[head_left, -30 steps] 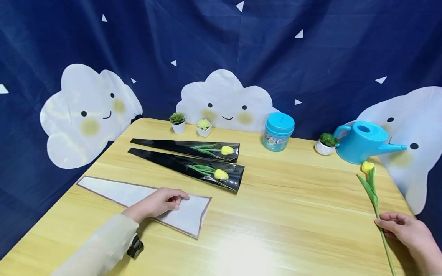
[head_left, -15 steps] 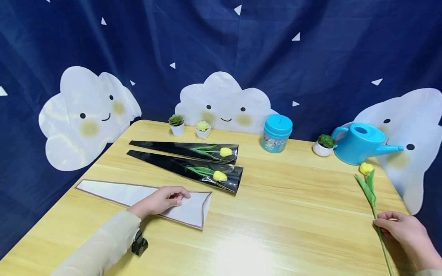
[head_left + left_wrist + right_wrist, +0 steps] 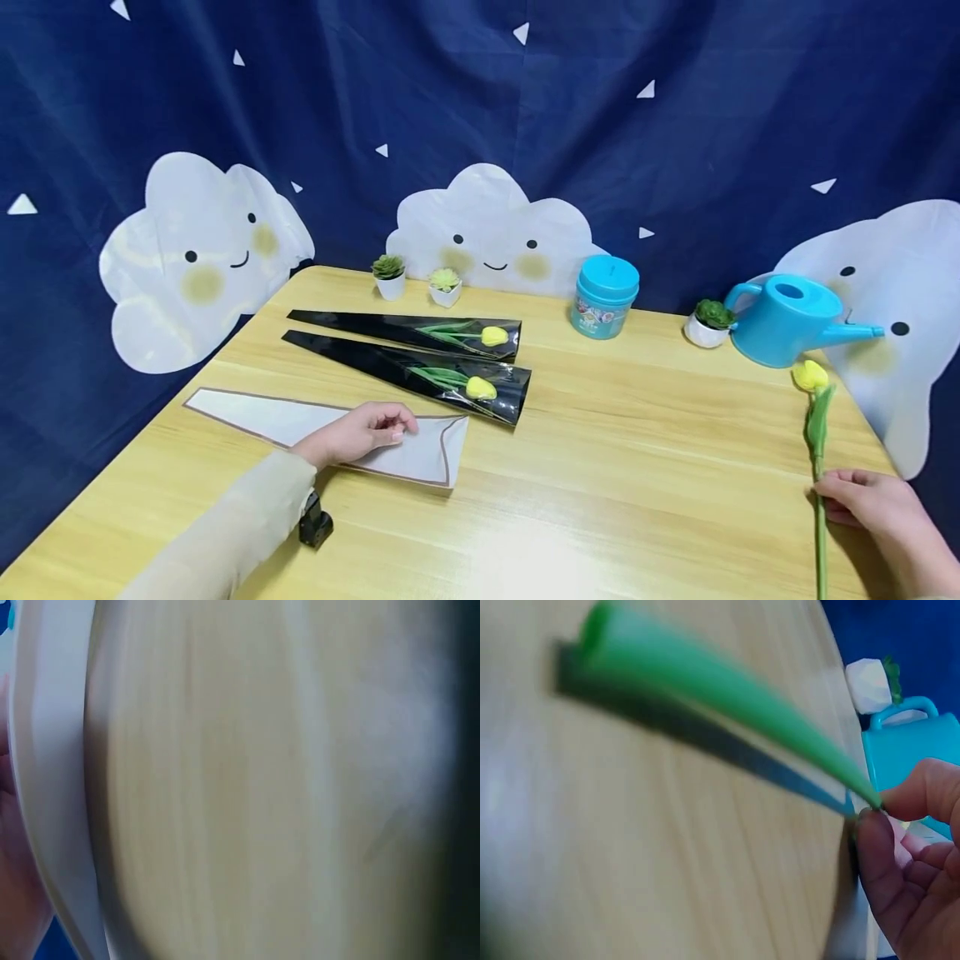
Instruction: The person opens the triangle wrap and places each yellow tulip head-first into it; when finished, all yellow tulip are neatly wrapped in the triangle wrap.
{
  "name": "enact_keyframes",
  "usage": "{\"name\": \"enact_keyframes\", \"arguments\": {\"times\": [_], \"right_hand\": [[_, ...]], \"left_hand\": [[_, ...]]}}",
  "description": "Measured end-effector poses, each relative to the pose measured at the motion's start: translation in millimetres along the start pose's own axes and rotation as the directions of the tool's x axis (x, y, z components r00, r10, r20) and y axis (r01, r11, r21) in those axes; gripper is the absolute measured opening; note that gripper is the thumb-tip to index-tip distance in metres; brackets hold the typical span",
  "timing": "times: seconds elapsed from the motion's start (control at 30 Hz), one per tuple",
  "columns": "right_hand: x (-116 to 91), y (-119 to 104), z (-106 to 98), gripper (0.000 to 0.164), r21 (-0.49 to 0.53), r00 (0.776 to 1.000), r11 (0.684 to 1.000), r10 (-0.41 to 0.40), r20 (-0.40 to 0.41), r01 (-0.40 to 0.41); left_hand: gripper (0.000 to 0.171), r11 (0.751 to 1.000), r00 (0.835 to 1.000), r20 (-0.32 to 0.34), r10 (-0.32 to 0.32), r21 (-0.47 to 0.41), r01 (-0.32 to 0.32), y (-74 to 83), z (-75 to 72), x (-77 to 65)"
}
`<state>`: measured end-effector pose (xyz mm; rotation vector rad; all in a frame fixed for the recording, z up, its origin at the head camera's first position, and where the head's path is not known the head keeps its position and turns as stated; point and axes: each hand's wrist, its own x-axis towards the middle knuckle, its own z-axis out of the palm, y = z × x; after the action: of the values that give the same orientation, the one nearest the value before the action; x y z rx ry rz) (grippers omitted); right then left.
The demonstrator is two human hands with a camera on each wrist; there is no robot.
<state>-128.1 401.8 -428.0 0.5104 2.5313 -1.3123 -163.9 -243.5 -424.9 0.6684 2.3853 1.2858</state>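
Observation:
In the head view a white tapered flower sleeve (image 3: 258, 414) with a brown border lies at the left front of the table. My left hand (image 3: 360, 435) pinches its upper layer near the wide end, whose mouth gapes a little. From the left wrist, the sleeve's edge (image 3: 56, 750) appears raised off the wood; the fingertips are mostly hidden. At the right, my right hand (image 3: 873, 504) holds a yellow tulip (image 3: 818, 417) by its green stem between thumb and forefinger, bloom pointing away. The right wrist view shows this pinch on the stem (image 3: 727, 701) closely.
Two black sleeves (image 3: 352, 322), each holding a yellow tulip, lie behind the white one. Along the back stand small potted succulents (image 3: 391, 283), a blue lidded tub (image 3: 606, 300) and a blue watering can (image 3: 787, 321). A dark blue cloud-print cloth (image 3: 450, 92) hangs behind.
The wide end of the white sleeve has tilted and its mouth has opened more under my left hand. The tulip has turned in my right fingers, its stem now straighter. The head view has shifted slightly.

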Motion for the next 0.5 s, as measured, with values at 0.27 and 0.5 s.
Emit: {"name": "enact_keyframes", "arguments": {"times": [0.27,0.5], "right_hand": [[-3.4,-13.6,14.0,0.027,0.252,0.994,0.962,-0.112,-0.008,0.11],[-11.2,-34.4,24.1,0.03,0.564,0.987,0.816,-0.161,0.006,0.13]], "left_hand": [[0.018,0.999,0.998,0.053,0.024,0.047,-0.027,5.0,4.3,10.5],[0.021,0.999,0.998,0.066,0.02,0.027,-0.021,9.5,10.8,19.9]]}}
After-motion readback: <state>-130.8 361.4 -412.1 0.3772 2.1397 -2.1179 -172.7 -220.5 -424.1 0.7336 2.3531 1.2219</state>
